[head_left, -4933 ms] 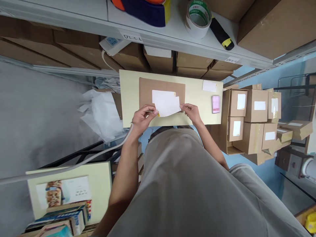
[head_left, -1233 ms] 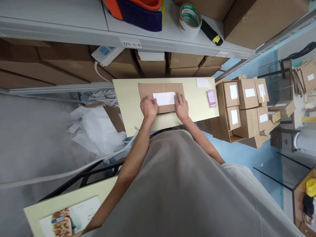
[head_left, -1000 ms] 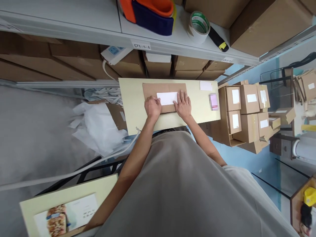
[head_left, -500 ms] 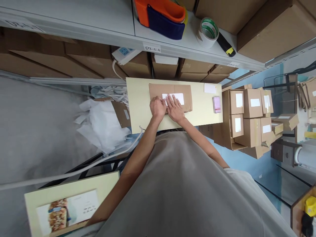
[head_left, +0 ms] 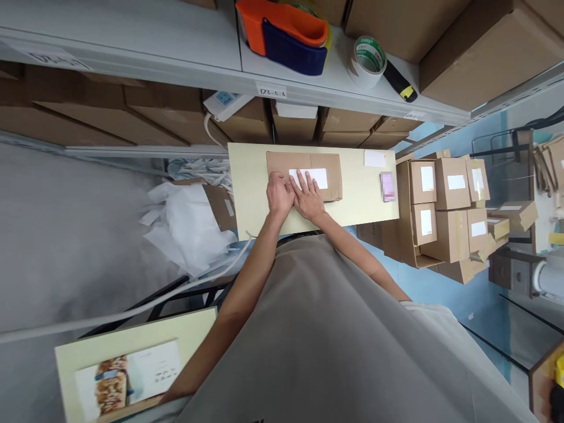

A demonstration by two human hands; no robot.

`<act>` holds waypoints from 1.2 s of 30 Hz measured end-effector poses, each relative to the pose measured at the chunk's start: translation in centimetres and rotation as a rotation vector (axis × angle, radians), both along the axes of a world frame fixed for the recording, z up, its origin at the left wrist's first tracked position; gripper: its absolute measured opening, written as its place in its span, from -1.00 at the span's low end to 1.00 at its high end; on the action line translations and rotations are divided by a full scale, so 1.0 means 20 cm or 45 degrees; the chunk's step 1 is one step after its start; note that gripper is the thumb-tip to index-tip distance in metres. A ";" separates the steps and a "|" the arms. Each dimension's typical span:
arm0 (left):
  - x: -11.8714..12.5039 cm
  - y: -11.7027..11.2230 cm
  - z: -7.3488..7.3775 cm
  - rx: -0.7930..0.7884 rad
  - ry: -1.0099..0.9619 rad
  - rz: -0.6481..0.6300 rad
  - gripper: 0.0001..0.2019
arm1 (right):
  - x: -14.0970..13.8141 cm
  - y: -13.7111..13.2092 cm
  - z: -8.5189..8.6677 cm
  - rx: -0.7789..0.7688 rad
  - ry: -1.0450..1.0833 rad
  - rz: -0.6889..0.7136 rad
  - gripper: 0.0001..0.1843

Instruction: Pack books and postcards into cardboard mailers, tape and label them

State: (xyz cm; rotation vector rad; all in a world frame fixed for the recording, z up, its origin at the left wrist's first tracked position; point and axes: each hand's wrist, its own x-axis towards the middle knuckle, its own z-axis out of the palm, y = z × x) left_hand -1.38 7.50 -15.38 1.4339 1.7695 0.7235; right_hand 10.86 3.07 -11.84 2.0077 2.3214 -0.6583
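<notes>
A flat brown cardboard box (head_left: 332, 161) lies on the pale yellow tabletop (head_left: 365, 205) in front of me. On top of it is a white label (head_left: 321, 177). My right hand (head_left: 308, 198) rests flat over the label's lower part, fingers spread. Beside it, at the label's left end, my left hand (head_left: 279, 194) is curled closed against the box. Whatever its fingers may pinch is hidden. To the right on the tabletop are a small white paper (head_left: 375, 158) and a pink-purple packet (head_left: 388, 187).
Above the table runs a grey shelf (head_left: 176, 64) with a tape roll (head_left: 367, 61), a black-and-yellow utility knife (head_left: 400, 81) and an orange-and-blue tape dispenser (head_left: 291, 38). Labelled cartons (head_left: 452, 191) are stacked at right. White plastic bags (head_left: 180, 220) and a pale cable (head_left: 176, 292) are at left.
My right hand has slid slightly left and down along the label, closer to my left hand. The left hand stays at the label's left end, still curled. The view has shifted a little.
</notes>
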 end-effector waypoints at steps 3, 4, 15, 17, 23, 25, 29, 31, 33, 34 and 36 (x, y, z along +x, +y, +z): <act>-0.02 0.00 -0.02 0.042 -0.017 -0.033 -0.63 | 0.00 -0.03 0.00 0.001 0.012 0.048 -0.26; -0.02 0.00 -0.02 0.048 -0.012 -0.046 -0.61 | 0.01 -0.04 0.00 -0.005 0.015 0.060 -0.27; 0.00 0.00 -0.02 0.088 -0.007 -0.073 -0.46 | 0.15 -0.08 0.04 -0.008 0.015 -0.289 -0.23; 0.00 0.00 -0.03 0.119 -0.018 -0.076 -0.51 | 0.12 -0.03 0.04 -0.008 0.018 -0.257 -0.21; -0.01 -0.01 -0.05 0.170 -0.063 -0.063 -0.61 | 0.04 0.07 0.04 -0.022 0.033 -0.186 -0.24; 0.00 -0.01 -0.05 0.172 -0.043 -0.058 -0.61 | 0.04 0.04 0.04 -0.023 0.037 -0.221 -0.25; 0.00 -0.03 -0.03 0.188 0.019 -0.119 -0.57 | 0.06 0.01 0.02 -0.030 0.056 -0.266 -0.26; 0.01 -0.05 -0.01 0.192 0.078 -0.192 -0.54 | 0.06 0.03 0.01 -0.033 0.041 -0.255 -0.25; 0.02 -0.08 0.03 0.169 0.173 -0.285 -0.50 | 0.08 0.05 0.01 -0.028 0.020 -0.200 -0.25; 0.03 -0.10 0.06 0.148 0.229 -0.324 -0.48 | 0.09 0.05 0.02 -0.027 0.017 -0.156 -0.25; 0.05 -0.14 0.12 0.102 0.349 -0.388 -0.44 | 0.16 0.04 0.03 -0.028 0.037 -0.079 -0.28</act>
